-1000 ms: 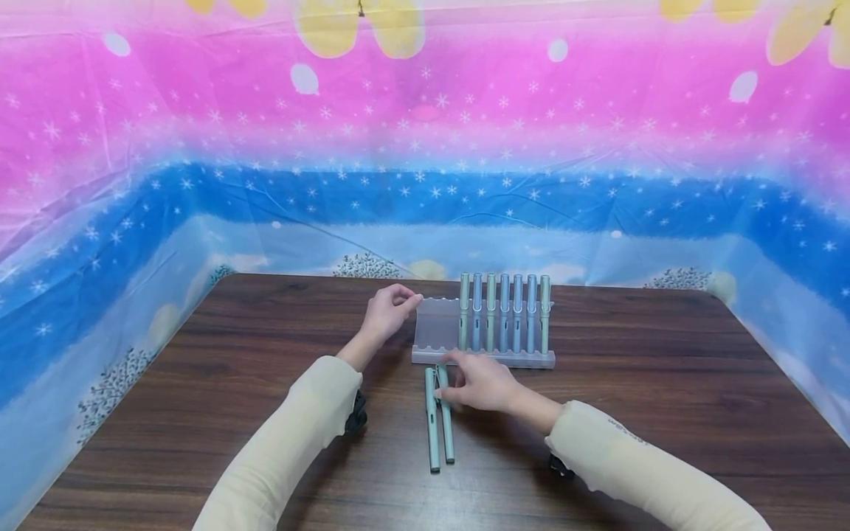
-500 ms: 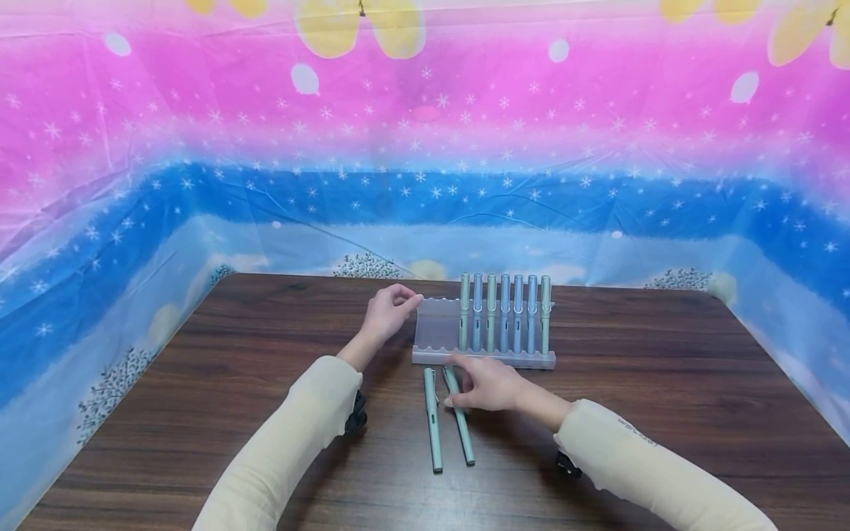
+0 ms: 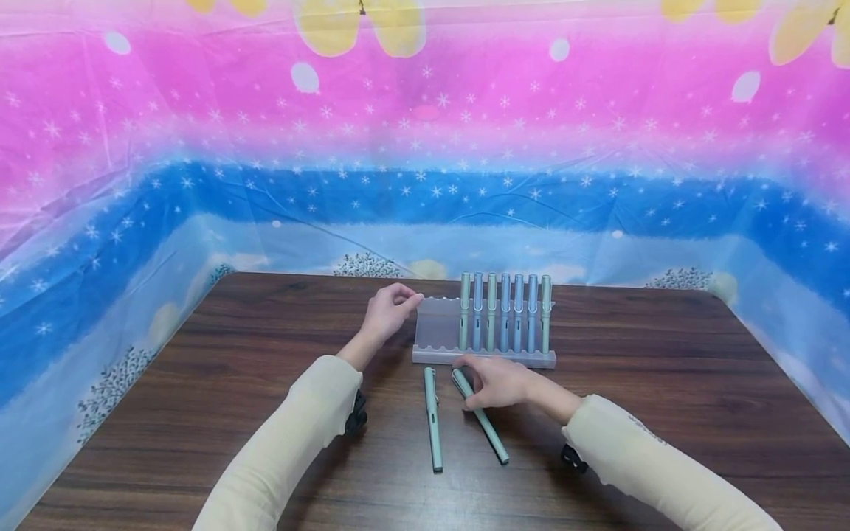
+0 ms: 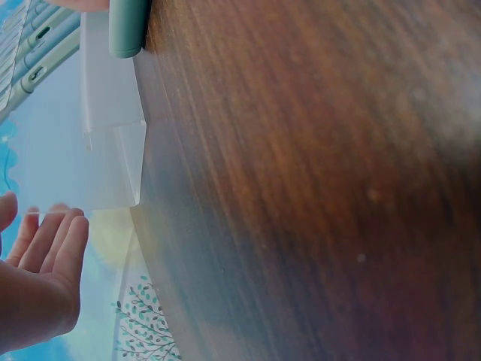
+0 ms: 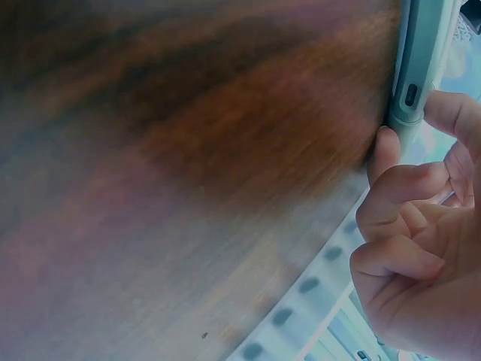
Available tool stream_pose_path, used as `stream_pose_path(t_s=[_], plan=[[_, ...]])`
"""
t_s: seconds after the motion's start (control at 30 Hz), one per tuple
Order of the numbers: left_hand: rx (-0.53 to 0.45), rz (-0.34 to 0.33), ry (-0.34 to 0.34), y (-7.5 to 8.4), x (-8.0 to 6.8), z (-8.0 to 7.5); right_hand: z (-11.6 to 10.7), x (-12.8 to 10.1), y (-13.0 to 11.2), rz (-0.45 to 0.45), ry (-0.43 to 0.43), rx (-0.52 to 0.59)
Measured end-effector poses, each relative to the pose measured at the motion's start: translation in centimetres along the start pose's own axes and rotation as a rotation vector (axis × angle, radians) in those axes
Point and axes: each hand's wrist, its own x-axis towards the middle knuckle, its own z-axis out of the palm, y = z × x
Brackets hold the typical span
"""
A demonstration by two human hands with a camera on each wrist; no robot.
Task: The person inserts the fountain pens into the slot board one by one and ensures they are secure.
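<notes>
My left hand (image 3: 385, 318) holds the upper left corner of a clear plastic pen stand (image 3: 436, 324); in the left wrist view its edge passes between thumb and fingers (image 4: 69, 244). Several pens, green and blue, stand upright in the right part of it; the left slots hold none. In front of the stand, my right hand (image 3: 499, 383) pinches a green pen (image 3: 493, 434) near its cap. That pen slants, its far end pointing left. The right wrist view shows thumb and fingers on either side of the pen (image 5: 418, 68). Left of it, another green pen (image 3: 434, 428) lies on the table.
The dark wood-grain table (image 3: 265, 324) spreads out on both sides of the stand. Behind it hangs a pink and blue patterned cloth (image 3: 425, 199), which also closes in the left and right sides.
The right hand has moved a little to the right. Its green pen has turned, the near end swinging right, and now lies apart from the other pen. The left hand stays put.
</notes>
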Motion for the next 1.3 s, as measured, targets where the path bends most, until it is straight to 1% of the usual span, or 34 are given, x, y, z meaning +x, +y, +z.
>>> stream_pose_path(t_s=[0.13,0.43,0.63,0.77,1.03,1.17,1.3], plan=[[-0.001,0.0,-0.003,0.0,0.1,0.0,0.1,0.0,0.1,0.019,0.009,-0.017],[-0.005,0.003,-0.012,-0.1,0.0,0.0,0.6,0.2,-0.1,0.052,0.06,-0.037],[0.0,0.009,-0.005,-0.1,0.0,0.0,0.5,0.1,-0.1,0.045,0.074,-0.028],[-0.012,0.009,-0.006,-0.1,0.1,0.0,0.3,-0.1,0.0,0.014,0.068,0.013],[-0.005,0.018,0.003,-0.1,0.0,0.0,-0.8,-0.3,0.3,-0.02,0.052,0.17],[0.003,0.019,0.006,-0.2,0.1,0.0,-1.4,-0.4,0.4,-0.042,0.08,0.214],[0.005,0.017,0.007,-0.2,0.1,0.0,-1.9,-0.4,0.4,-0.072,0.147,0.223]])
